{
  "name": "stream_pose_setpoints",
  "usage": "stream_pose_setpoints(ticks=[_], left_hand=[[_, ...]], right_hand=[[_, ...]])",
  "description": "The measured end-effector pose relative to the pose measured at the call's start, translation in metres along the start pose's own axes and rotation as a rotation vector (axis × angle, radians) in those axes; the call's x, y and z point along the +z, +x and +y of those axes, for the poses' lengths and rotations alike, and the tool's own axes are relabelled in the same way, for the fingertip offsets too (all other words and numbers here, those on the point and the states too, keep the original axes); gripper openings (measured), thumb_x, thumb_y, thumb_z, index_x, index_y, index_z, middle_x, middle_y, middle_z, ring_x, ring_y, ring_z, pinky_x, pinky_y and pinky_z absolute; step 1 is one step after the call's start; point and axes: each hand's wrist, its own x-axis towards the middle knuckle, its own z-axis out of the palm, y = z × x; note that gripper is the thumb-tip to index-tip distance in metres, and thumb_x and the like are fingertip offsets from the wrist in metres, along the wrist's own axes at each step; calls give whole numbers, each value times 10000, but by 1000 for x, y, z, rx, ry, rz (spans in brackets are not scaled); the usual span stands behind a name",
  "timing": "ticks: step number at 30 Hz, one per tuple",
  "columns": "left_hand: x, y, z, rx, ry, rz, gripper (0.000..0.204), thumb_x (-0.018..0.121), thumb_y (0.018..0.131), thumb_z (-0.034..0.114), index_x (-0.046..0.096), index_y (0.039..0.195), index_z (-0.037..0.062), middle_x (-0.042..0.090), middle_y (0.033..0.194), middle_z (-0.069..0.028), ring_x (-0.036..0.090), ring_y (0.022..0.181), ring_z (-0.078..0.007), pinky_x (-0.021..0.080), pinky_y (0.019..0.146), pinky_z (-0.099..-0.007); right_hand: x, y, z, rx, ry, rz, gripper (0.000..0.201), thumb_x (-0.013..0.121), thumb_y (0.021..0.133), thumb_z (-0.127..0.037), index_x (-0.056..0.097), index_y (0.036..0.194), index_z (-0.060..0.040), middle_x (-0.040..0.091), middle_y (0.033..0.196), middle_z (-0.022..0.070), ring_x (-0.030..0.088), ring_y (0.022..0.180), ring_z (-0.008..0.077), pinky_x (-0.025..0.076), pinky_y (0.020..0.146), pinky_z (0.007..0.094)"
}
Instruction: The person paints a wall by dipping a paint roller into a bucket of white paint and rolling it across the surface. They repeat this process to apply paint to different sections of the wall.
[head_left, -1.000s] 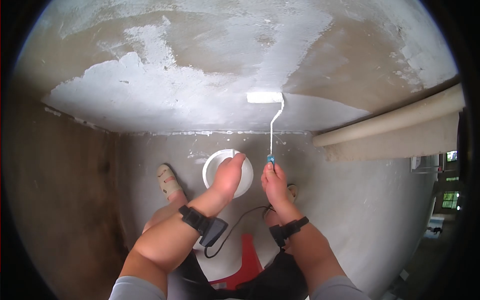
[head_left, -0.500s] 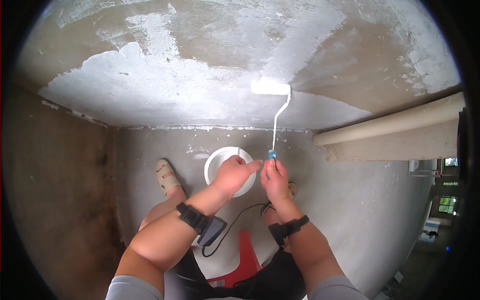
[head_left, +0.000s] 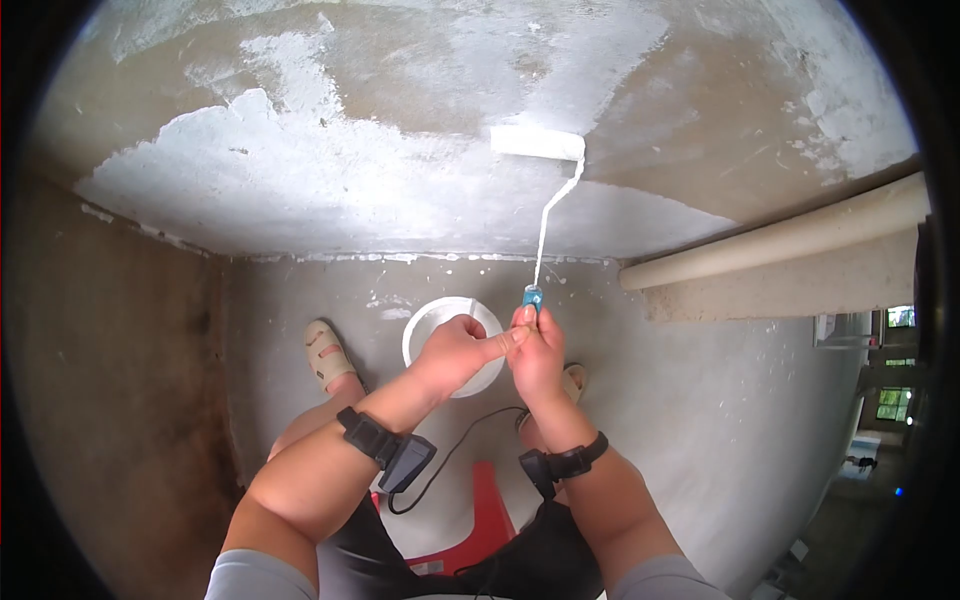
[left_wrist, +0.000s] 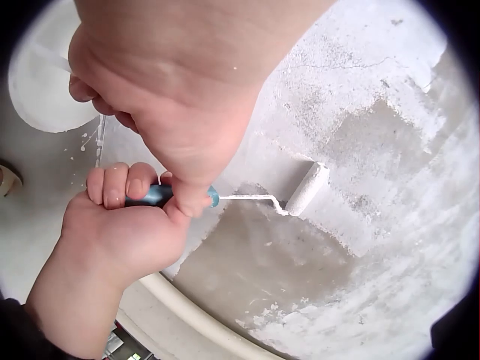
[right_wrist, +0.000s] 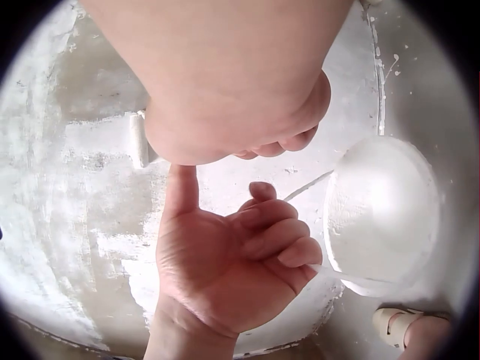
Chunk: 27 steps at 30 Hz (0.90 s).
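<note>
Left of centre in the head view, our left hand [head_left: 455, 350] reached across with its fingers loosely curled and its thumb stretched out, the thumb tip touching our right hand [head_left: 536, 352]; it grasped nothing. Beneath it, at the frame's middle, the white paint bucket [head_left: 425, 325] stood on the grey floor [head_left: 700, 420], with a sandalled foot [head_left: 325, 355] to its left. Just right of centre, our right hand was clenched around the blue handle [head_left: 531, 297] of the paint roller [head_left: 538, 143]. From the handle the thin wire frame rose to the white roller sleeve, which lay pressed against the wall [head_left: 300, 180] in the upper middle, at the edge between white-coated and bare grey plaster. Further right, a pale pipe [head_left: 780, 240] ran along the wall's foot.
</note>
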Motion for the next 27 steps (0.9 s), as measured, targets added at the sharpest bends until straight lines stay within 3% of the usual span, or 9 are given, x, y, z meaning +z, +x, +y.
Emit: stream_pose_setpoints(ticks=[2, 5, 7, 12, 14, 15, 24, 26, 27], left_hand=[[1, -3, 2, 60, -6, 64, 850, 784, 710, 718, 621, 1099, -19, 557, 784, -39, 516, 716, -133, 443, 629, -299], [1, -1, 1, 74, -48, 14, 856, 750, 751, 720, 614, 1192, -2, 564, 800, -33, 507, 701, -113, 423, 597, -279], [0, -2, 4, 88, -70, -14, 837, 725, 781, 714, 610, 1196, -3, 561, 800, -25, 494, 686, -98, 404, 576, -268], [-2, 2, 4, 173, -125, -59, 803, 663, 848, 702, 591, 1225, -3, 548, 793, -4, 447, 640, -65, 350, 527, -240], [-4, 2, 4, 113, -149, -90, 785, 717, 814, 685, 622, 1198, 7, 671, 1061, -139, 608, 1014, -186, 488, 865, -325], [-3, 2, 4, 112, -146, -90, 785, 717, 814, 685, 622, 1198, 7, 671, 1061, -139, 608, 1014, -186, 488, 865, -325], [3, 11, -4, 113, -217, -90, 827, 663, 838, 716, 616, 1179, -36, 672, 1027, -123, 610, 964, -187, 489, 837, -325], [6, 10, -4, 201, -174, -64, 922, 611, 802, 804, 587, 1202, -26, 539, 817, -26, 461, 643, -100, 410, 570, -254], [5, 9, -4, 202, -174, -56, 922, 611, 802, 804, 587, 1202, -26, 539, 817, -26, 461, 643, -100, 410, 570, -254]], right_hand=[[2, 1, -3, -16, -7, 7, 232, 524, 1063, -242, 540, 890, -88, 449, 744, -75, 367, 650, 15, 314, 547, 209], [9, 4, -16, -87, -53, -6, 243, 529, 1060, -236, 546, 885, -69, 473, 750, -66, 394, 677, 25, 352, 581, 220], [16, 6, -33, -181, -183, -25, 258, 529, 1059, -241, 557, 881, -57, 501, 762, -54, 418, 696, 37, 381, 607, 235], [36, 1, -59, -196, -164, -51, 260, 511, 1068, -255, 558, 903, -58, 503, 758, -39, 411, 659, 39, 367, 573, 226], [37, 2, -60, -198, -155, -51, 253, 488, 1078, -257, 553, 930, -62, 490, 751, -33, 396, 617, 35, 347, 533, 213], [37, 2, -61, -223, -177, -60, 254, 496, 1075, -262, 552, 928, -63, 490, 749, -33, 398, 620, 36, 349, 538, 214], [38, 8, -62, -257, -172, -61, 283, 526, 1063, -302, 560, 907, -67, 486, 714, -42, 396, 598, 34, 331, 516, 215], [38, 9, -58, -233, -146, -64, 288, 526, 1063, -303, 566, 901, -67, 485, 702, -45, 396, 590, 34, 325, 509, 214], [36, 8, -58, -186, -127, -44, 290, 540, 1056, -282, 572, 878, -55, 506, 727, -43, 418, 643, 40, 363, 566, 230]])
